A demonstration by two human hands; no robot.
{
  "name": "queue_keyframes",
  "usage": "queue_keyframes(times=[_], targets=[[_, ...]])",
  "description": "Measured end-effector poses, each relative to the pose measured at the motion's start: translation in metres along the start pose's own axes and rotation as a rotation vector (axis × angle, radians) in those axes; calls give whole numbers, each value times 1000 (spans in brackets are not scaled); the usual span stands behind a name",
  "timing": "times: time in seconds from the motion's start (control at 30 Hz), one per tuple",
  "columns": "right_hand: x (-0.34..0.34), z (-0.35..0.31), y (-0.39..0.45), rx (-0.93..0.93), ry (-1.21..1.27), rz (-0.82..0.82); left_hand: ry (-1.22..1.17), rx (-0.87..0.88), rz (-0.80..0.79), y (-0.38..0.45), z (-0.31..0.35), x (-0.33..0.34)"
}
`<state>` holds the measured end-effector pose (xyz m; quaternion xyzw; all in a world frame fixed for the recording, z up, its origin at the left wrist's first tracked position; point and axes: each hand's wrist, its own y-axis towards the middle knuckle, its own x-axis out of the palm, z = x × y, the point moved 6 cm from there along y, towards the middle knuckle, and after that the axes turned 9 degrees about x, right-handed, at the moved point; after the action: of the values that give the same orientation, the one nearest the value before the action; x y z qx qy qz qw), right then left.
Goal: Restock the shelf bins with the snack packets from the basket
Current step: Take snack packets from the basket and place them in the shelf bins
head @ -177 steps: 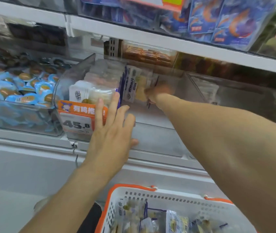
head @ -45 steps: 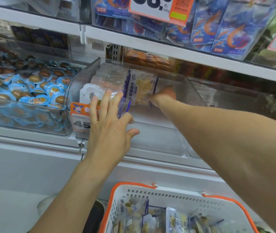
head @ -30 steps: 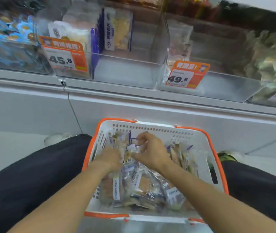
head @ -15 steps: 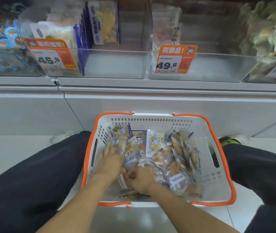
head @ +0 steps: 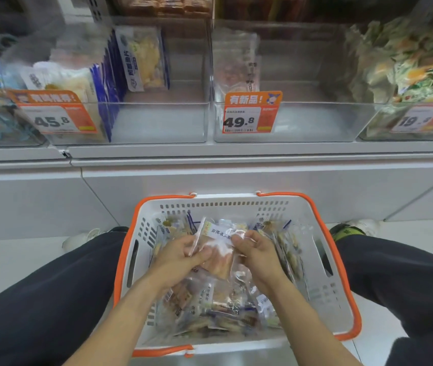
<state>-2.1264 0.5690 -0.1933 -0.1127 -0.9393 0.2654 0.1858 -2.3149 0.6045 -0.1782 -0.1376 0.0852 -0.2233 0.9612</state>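
Clear snack packet, pinched between left hand and right hand above basket; slick film risked slipping back

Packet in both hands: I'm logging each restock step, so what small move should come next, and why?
Probably lift the packet clear of the basket and up toward a shelf bin. The left hand and right hand both pinch it just above the pile, and the bin behind the 49.8 tag looks mostly bare.

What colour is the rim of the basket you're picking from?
Orange, around a white basket; its rim shows clearly in the head view.
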Motion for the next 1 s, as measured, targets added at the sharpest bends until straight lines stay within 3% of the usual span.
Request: queue_keyframes(times=[0.1,0.3,0.47,0.57,0.63,0.77,0.9,1.0], targets=[[2,-19,-12,-1,-38,-74,-88,45,87,2,15,4],[-2,-94,-37,-165,-396,-99,-141,116,108,10,67,30],[-2,-168,-57,-243,-536,-162,-422,233,129,13,132,49],[1,-206,-74,-300,-816,-164,-523,276,63,11,168,59],[-2,-238,-85,-386,-911,-107,-441,327,19,9,188,59],[-7,-291,-112,-464,-875,-144,-383,425,31,8,226,42],[6,-310,-119,-543,-536,-275,-172,498,19,12,265,44],[18,-333,-116,-708,-500,-213,-26,573,58,17,293,33]])
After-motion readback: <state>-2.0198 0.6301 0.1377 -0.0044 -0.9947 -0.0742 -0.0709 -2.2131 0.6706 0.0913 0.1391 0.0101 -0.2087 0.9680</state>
